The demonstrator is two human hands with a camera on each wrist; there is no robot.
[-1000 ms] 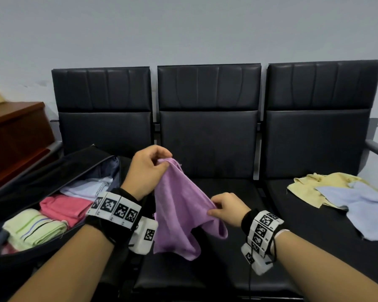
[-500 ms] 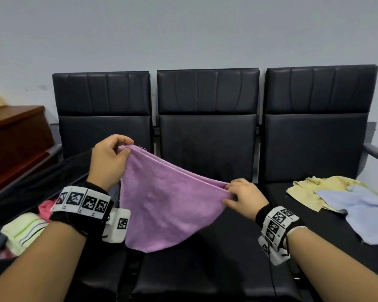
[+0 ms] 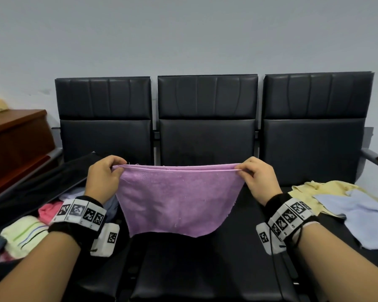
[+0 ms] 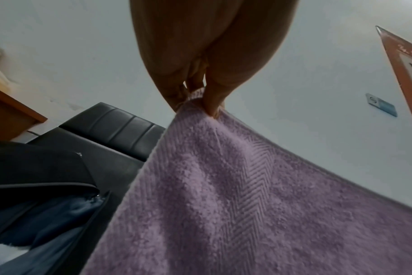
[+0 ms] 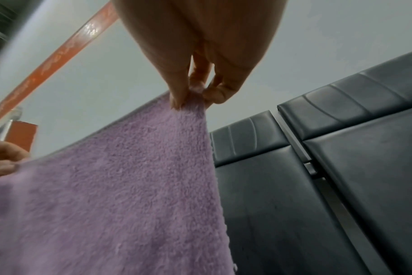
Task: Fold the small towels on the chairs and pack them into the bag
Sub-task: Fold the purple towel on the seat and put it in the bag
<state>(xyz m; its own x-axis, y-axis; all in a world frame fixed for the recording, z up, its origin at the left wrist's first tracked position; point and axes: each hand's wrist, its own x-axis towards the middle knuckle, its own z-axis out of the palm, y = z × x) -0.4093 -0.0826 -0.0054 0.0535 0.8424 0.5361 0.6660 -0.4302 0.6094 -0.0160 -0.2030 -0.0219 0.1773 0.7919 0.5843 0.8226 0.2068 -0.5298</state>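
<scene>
A purple towel [image 3: 177, 203] hangs doubled in the air above the middle chair seat, its top edge pulled level. My left hand [image 3: 116, 168] pinches its left top corner and my right hand [image 3: 241, 168] pinches the right one. The left wrist view shows my thumb and fingers of the left hand [image 4: 200, 100] nipping the purple towel [image 4: 247, 204]; the right wrist view shows the right hand [image 5: 193, 94] doing the same on the purple towel [image 5: 118, 195]. On the right chair lie a yellow towel [image 3: 321, 188] and a pale blue towel [image 3: 358, 216], unfolded. The open black bag [image 3: 42, 186] sits on the left chair with several folded towels [image 3: 24, 234] inside.
Three black chairs [image 3: 207, 138] stand in a row against a grey wall. A brown wooden cabinet [image 3: 13, 144] stands at far left beside the bag. A metal armrest [image 3: 375, 158] sticks out at the right end. The middle seat [image 3: 205, 269] lies bare below the hanging towel.
My hands moved apart and up to the same height, stretching the purple towel from a bunched drape into a flat doubled sheet with a level top edge.
</scene>
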